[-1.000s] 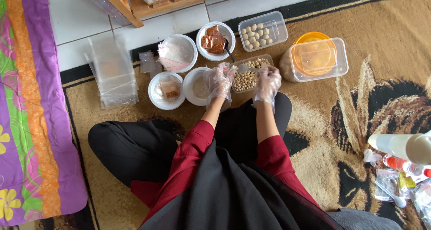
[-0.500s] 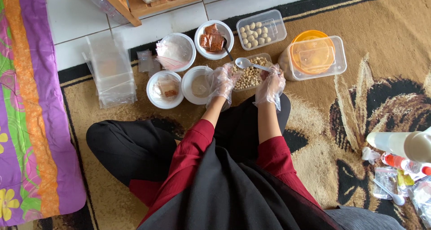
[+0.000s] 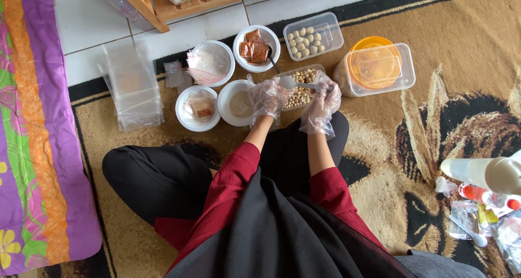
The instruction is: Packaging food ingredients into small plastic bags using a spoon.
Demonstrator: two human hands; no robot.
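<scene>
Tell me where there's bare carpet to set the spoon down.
Free: carpet right of the lidded tub, down to the bottles. Also between the stacked clear containers and the left knee. Crowded: bowls and boxes ahead of both gloved hands, left hand, right hand.

Both hands in clear plastic gloves, left hand (image 3: pixel 267 97) cupped, right hand (image 3: pixel 321 96) fingers pinched, forearms extended forward

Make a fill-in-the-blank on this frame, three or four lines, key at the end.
1. Both hands, the left hand and the right hand, wear clear plastic ____.
2. The right hand holds a white plastic ____ over the clear rectangular tub of small beige balls.
3. The clear lidded box encloses a round ____ lid.
4. The person sits on a brown patterned ____.

Missing: gloves; spoon; orange; carpet
</scene>
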